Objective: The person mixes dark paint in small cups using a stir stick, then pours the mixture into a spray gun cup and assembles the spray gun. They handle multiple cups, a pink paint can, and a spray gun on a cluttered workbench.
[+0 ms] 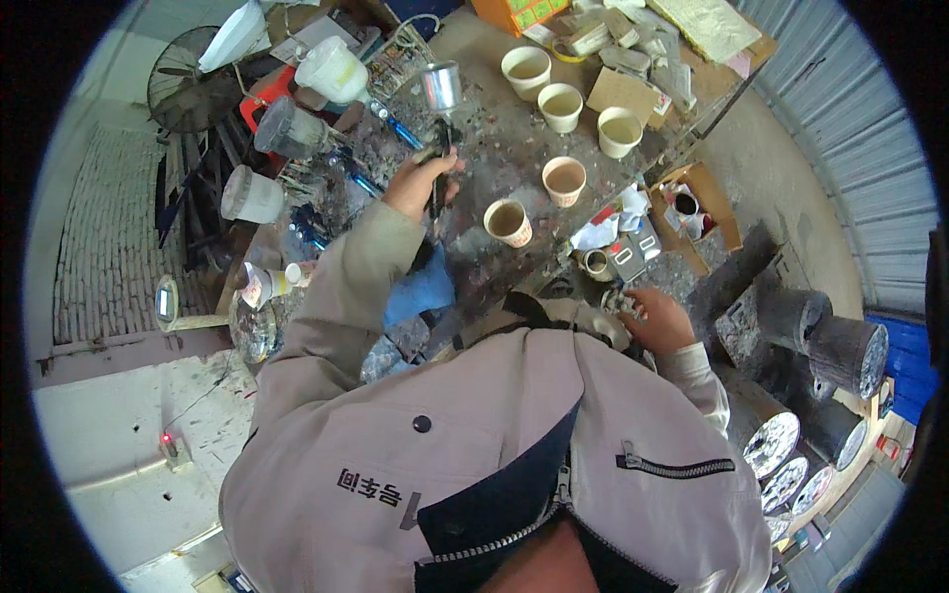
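My left hand is closed round the dark handle of a spray gun above the stained workbench. A shiny metal cup sits on top of that gun. To its right stand paper cups with murky liquid, the nearest being a brown-filled cup and another cup. My right hand is low at the bench's right side, fingers curled against a small greyish object whose kind I cannot make out. A small round can stands just beyond it.
Spray guns with blue bodies and whitish pots line the bench's left side. A cardboard box is at the right, with dark drums beyond. A black fan stands far left. Wrapped blocks lie at the back.
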`<state>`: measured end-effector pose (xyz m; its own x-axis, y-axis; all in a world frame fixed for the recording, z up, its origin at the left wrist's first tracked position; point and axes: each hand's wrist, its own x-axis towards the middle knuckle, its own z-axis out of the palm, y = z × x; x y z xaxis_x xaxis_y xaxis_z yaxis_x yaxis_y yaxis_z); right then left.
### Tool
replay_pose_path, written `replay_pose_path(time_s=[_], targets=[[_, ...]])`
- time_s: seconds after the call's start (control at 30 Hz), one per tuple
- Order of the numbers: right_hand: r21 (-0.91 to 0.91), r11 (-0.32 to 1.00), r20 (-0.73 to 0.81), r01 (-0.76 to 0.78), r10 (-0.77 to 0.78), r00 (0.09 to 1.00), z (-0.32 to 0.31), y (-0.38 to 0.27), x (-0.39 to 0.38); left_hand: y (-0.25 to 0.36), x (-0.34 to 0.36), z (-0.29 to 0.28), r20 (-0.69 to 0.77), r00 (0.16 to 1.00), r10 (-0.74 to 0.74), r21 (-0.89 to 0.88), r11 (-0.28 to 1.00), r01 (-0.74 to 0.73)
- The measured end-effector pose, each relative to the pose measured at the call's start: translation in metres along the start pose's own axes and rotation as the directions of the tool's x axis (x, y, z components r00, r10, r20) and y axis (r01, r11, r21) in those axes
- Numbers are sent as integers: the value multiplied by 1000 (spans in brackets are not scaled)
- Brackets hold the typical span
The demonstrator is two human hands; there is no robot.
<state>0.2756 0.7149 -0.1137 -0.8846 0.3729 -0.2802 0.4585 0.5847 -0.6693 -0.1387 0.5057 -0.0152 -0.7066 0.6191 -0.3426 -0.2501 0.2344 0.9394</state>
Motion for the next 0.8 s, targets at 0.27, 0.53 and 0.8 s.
replay_pose_path(time_s=[0.27, 0.53, 0.8], targets=[[-1, 993, -64, -115, 114, 991, -7, 31, -25, 18, 142, 9, -257, 962, 97, -220, 963, -156], [174, 973, -289, -153, 199, 936, -34, 50, -31, -32, 200, -7, -355, 934, -36, -427, 895, -128], [183, 983, -385, 7, 65, 921, -58, 47, 20, -38, 158, 28, -21, 928, 373, 943, 315, -105]])
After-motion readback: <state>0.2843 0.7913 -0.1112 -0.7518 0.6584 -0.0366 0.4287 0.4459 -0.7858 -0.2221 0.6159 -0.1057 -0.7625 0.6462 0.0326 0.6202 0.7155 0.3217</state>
